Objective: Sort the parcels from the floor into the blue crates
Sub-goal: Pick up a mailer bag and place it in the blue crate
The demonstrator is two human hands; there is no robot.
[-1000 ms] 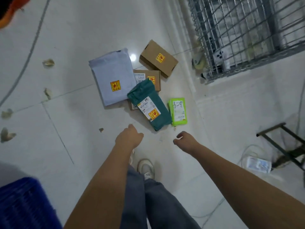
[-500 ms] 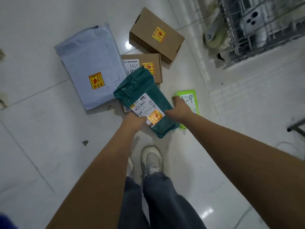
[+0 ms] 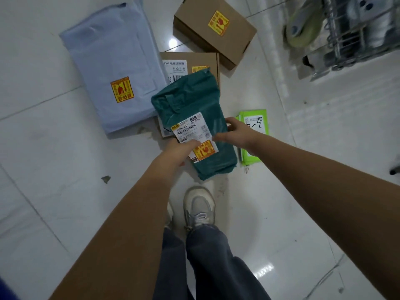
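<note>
A dark green bag parcel (image 3: 190, 105) with a white label lies tilted across a flat brown box (image 3: 194, 63) on the white tile floor. My left hand (image 3: 180, 151) grips its near left edge over the label. My right hand (image 3: 234, 133) holds its right side. A pale blue bag parcel (image 3: 112, 68) with a yellow sticker lies to the left. A brown cardboard box (image 3: 216, 29) sits farther back. A small bright green parcel (image 3: 255, 135) lies to the right, partly hidden by my right wrist. No blue crate shows fully.
A wire cage cart (image 3: 355, 37) on a wheel (image 3: 300, 29) stands at the upper right. My shoe (image 3: 199, 206) and trouser legs are just below the parcels. A sliver of blue (image 3: 6, 291) shows at the bottom left corner. Small scraps of debris (image 3: 106, 179) lie on the floor.
I bent down toward the pile. Both hands went from empty above the floor to closing on the green bag parcel, and its near end has shifted slightly.
</note>
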